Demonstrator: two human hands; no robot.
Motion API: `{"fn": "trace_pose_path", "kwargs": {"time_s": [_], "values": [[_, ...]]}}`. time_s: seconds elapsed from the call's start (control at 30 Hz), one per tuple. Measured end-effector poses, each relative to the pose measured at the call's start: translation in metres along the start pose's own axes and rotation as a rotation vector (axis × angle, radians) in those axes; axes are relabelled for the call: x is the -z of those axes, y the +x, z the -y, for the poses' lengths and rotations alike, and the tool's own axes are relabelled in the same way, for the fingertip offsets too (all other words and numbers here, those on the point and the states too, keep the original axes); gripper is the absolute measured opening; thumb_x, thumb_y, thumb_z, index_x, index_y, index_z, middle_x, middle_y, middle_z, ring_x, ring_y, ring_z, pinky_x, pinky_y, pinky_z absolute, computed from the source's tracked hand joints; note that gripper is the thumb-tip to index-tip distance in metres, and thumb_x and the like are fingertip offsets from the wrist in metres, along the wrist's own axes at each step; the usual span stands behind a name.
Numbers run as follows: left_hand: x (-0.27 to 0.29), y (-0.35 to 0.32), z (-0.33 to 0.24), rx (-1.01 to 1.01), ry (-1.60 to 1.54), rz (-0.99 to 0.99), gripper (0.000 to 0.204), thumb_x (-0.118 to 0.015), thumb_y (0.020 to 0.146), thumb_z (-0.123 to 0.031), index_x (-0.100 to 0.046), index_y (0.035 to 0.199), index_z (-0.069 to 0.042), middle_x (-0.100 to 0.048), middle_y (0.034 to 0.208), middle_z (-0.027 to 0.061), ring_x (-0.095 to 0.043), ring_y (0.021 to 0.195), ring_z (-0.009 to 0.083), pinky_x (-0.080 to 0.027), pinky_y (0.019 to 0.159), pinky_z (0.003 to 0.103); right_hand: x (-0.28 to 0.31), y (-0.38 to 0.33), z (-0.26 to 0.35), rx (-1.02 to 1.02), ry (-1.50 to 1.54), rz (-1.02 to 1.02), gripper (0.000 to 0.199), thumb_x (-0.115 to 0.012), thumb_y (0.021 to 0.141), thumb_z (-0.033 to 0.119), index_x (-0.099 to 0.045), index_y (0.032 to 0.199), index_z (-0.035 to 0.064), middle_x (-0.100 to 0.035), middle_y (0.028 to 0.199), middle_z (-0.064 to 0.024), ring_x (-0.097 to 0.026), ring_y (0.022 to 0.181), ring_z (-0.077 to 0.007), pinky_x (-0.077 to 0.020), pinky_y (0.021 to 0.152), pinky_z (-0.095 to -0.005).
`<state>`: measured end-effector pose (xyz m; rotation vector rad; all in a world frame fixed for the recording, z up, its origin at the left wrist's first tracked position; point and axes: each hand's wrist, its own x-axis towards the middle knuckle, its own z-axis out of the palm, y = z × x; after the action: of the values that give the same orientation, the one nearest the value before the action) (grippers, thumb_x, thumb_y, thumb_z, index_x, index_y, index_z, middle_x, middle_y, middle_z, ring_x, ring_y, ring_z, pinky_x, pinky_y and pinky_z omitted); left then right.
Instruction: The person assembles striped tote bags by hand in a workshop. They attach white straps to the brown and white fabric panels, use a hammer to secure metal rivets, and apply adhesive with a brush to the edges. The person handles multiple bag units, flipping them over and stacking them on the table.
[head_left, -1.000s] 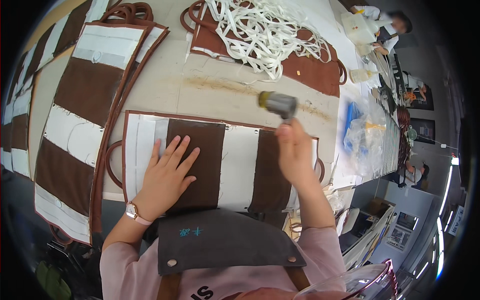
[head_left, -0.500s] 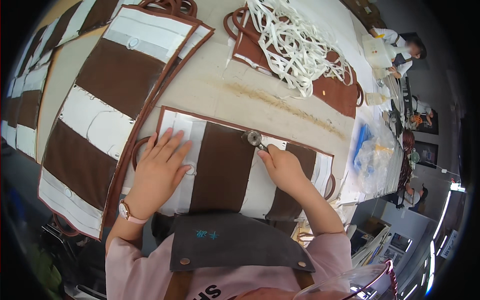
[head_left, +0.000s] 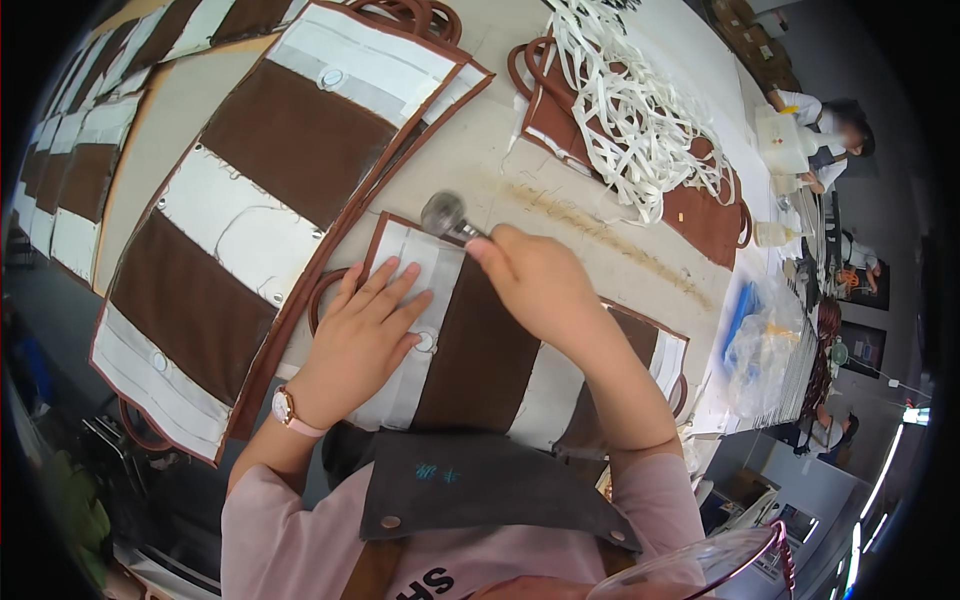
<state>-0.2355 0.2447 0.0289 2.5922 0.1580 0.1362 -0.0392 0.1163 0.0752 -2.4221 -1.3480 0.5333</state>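
Note:
In front of me lies a bag panel of brown [head_left: 480,350] and white stripes with reddish-brown edging and cord handles. My left hand [head_left: 365,335] rests flat with fingers spread on its left white band, beside a round white button-like disc [head_left: 425,342]. My right hand [head_left: 535,285] is closed round the handle of a small metal hammer [head_left: 445,214]. The hammer's round head, slightly blurred, is over the panel's far left edge, beyond my left fingertips; I cannot tell whether it touches.
On the left lies a stack of similar striped panels [head_left: 300,135], with more rows [head_left: 85,180] farther left. At the far side a tangle of white straps [head_left: 640,120] lies on brown bag pieces [head_left: 700,215]. Plastic bags [head_left: 765,350] are at right; a person [head_left: 825,135] works beyond.
My right hand has carried the hammer leftward and away from me, from the panel's middle far edge to its left end. My left hand stays flat on the panel. The whole view has shifted slightly.

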Motion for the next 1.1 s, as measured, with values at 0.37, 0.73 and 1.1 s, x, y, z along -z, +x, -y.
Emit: {"fn": "trace_pose_path", "kwargs": {"time_s": [0.37, 0.73, 1.1], "values": [[0.022, -0.032, -0.007, 0.166, -0.049, -0.234, 0.051, -0.065, 0.087, -0.006, -0.056, 0.137, -0.006, -0.048, 0.148, 0.0165, -0.040, 0.142, 0.0346, -0.028, 0.118, 0.045, -0.006, -0.075, -0.050, -0.270, 0.073, -0.165, 0.040, -0.054, 0.101, 0.039, -0.058, 0.090, 0.0011, -0.064, 0.073, -0.0238, -0.064, 0.072, -0.0442, -0.0485, 0.065, -0.0522], [0.014, -0.046, -0.016, 0.393, -1.706, -0.518, 0.051, -0.052, 0.100, -0.005, -0.037, 0.149, 0.002, -0.060, 0.120, 0.0119, -0.059, 0.102, 0.0147, -0.051, 0.090, 0.028, 0.015, -0.385, -0.302, -1.173, -0.596, -0.423, 0.037, -0.055, 0.098, 0.039, -0.066, 0.094, 0.0034, -0.069, 0.087, -0.0231, -0.066, 0.081, -0.0434, -0.0511, 0.071, -0.0529], [0.097, 0.084, -0.201, -0.273, -1.133, 0.129, 0.060, -0.055, 0.101, -0.024, -0.037, 0.152, 0.002, -0.057, 0.139, 0.0168, -0.047, 0.135, 0.0217, -0.030, 0.114, 0.035, 0.069, -0.222, -0.033, 0.149, 0.990, -0.330, 0.135, -0.081, 0.068, 0.066, -0.004, 0.159, 0.0035, -0.012, 0.165, -0.0206, -0.009, 0.154, -0.0322, -0.0219, 0.120, -0.0432]]}}
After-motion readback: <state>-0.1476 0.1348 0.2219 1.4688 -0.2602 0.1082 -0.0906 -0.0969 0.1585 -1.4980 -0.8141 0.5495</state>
